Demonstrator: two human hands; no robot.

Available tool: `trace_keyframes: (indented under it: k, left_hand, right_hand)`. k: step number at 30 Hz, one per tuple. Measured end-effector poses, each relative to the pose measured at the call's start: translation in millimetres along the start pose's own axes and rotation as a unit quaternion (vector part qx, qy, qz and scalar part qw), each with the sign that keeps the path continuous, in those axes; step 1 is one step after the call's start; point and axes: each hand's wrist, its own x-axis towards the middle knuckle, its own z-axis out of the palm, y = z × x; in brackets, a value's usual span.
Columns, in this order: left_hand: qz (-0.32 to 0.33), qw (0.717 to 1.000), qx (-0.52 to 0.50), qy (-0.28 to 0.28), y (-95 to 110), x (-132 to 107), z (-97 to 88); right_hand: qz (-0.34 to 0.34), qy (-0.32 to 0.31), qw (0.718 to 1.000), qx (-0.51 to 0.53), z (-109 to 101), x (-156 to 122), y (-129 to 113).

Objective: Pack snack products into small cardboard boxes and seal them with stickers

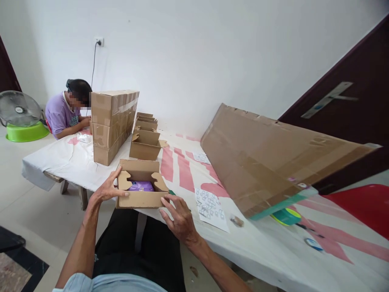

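A small open cardboard box (140,198) sits at the near edge of the table (60,160), with a purple packet (140,186) inside. My left hand (107,190) grips the box's left side, thumb on its front wall. My right hand (179,217) rests by the box's right front corner, fingers loosely spread and touching it. The box's side flaps are folded inward.
More open small boxes (146,144) line up behind, beside a stack of taped cartons (111,123). A large flat cardboard sheet (273,158) leans at right over a green tape roll (286,216). A printed sheet (211,209) lies nearby. Another person (68,109) sits at the far end.
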Motion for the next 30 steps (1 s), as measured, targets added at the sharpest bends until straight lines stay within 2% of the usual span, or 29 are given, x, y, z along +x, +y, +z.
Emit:
trace_keyframes:
  k: [5, 11, 14, 19, 22, 24, 30]
  left_hand:
    - [-0.009, 1.000, -0.030, -0.003, -1, -2, 2.4]
    - [-0.013, 0.998, -0.058, 0.013, 0, -9, 7.5]
    - [-0.016, 0.998, -0.062, 0.029, 4, -11, 9.9]
    - [-0.029, 0.998, -0.047, 0.038, 12, -7, 11.3]
    - [-0.022, 0.999, -0.008, 0.046, 17, 0, 10.8]
    - [-0.015, 0.998, 0.035, 0.051, 19, 7, 11.5]
    - [0.029, 0.988, 0.121, 0.094, 22, 15, 20.6]
  right_hand:
    - [0.039, -0.013, 0.998, 0.053, -6, 14, 0]
    - [0.130, -0.063, 0.984, 0.109, -13, 43, 11]
    - [0.205, -0.112, 0.969, 0.083, -11, 60, 22]
    - [0.312, -0.235, 0.920, 0.011, -7, 90, 31]
    - [0.327, -0.284, 0.901, -0.007, -7, 104, 28]
    - [0.317, -0.296, 0.901, -0.014, -7, 107, 25]
    - [0.283, -0.247, 0.927, -0.015, -6, 91, 22]
